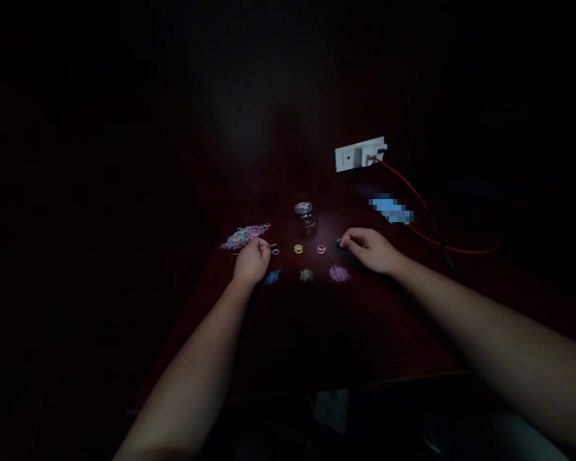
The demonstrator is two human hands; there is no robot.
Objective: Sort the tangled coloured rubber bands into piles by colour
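Observation:
My left hand point(253, 261) is closed in a pinch beside the mixed pile of coloured rubber bands point(242, 237). A thin pinkish rubber band point(273, 245) sticks out from its fingertips. Just beyond them lies a small blue ring point(275, 252). Farther right are yellow rings point(298, 249) and pink rings point(321, 250). My right hand point(370, 248) has thumb and forefinger closed at a green ring point(339, 242), partly hidden by the fingertips. Nearer me lie a blue pile point(272, 276), a yellowish pile point(306, 275) and a purple pile point(339, 274) of rubber bands.
A clear lidded jar point(304, 215) stands behind the rings on the dark table point(317, 339). At the back right are a wall socket point(349, 157) with a white plug, a red cable point(403, 177) and a blurred blue object point(391, 209). Surroundings are very dark.

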